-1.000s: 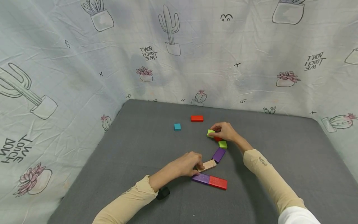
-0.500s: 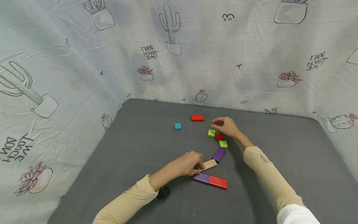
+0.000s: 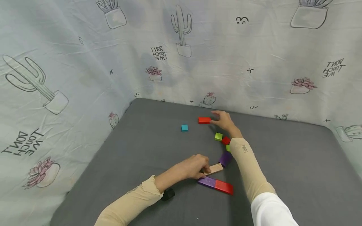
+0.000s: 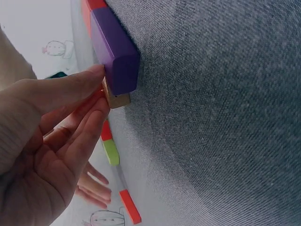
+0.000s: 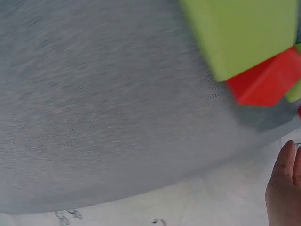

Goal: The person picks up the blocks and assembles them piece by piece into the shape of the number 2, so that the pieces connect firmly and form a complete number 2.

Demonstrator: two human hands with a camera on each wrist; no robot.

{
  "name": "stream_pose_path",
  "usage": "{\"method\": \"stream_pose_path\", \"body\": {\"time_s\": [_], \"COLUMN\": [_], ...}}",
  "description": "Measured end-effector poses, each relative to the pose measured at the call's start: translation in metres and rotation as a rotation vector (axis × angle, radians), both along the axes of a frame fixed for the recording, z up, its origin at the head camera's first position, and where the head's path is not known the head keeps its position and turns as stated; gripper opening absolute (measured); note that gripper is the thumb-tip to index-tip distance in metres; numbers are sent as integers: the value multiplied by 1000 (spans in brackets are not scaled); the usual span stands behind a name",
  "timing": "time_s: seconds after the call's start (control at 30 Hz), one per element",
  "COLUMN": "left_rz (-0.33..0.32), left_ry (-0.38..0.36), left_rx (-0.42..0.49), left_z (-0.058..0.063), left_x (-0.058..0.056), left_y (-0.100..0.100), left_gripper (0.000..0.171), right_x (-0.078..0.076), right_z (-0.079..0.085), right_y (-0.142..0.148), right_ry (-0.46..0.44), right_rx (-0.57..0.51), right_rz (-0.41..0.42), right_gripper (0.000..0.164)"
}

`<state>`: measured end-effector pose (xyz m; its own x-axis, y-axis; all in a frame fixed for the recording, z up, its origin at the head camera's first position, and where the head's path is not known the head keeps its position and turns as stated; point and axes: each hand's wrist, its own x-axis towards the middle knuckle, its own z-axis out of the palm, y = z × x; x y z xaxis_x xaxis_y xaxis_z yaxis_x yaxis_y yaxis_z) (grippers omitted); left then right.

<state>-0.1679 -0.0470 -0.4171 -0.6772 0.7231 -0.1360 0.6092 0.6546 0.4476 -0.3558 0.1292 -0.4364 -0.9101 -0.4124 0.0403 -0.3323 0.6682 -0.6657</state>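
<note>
My left hand is curled over the near end of a plain wooden block. In the left wrist view its thumb tip touches a purple block, while the fingertips lie against the wooden one. My right hand reaches to a red block at the back, thumb at the block's right end and fingers spread with nothing held. Below that hand runs a curved row: a lime-green block, a red one, another green one and a purple block, partly behind the sleeve.
A small blue block lies left of the far red one. Nearest to me, a red block adjoins the purple one beside my left thumb. A black device shows under my left wrist. Printed cloth hangs behind the grey table.
My right hand has let go of the front lime-green block and moved away to the far red block. My left hand stays in place. The head view has shifted slightly.
</note>
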Motion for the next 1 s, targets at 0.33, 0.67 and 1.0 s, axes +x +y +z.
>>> {"method": "stream_pose_path", "body": {"time_s": [0.33, 0.67, 1.0], "left_rz": [-41, -74, -93], "left_ry": [4, 15, 20], "left_rx": [23, 39, 34], "left_z": [-6, -10, -13], "left_x": [5, 11, 13], "left_y": [-6, -19, -37], "left_gripper": [20, 20, 18], "right_x": [5, 13, 24], "right_z": [-9, -21, -5], "right_y": [-23, -30, -40], "right_ry": [81, 62, -22], "right_rx": [163, 162, 108], "right_rz": [81, -16, -184], "right_gripper": [46, 34, 34]}}
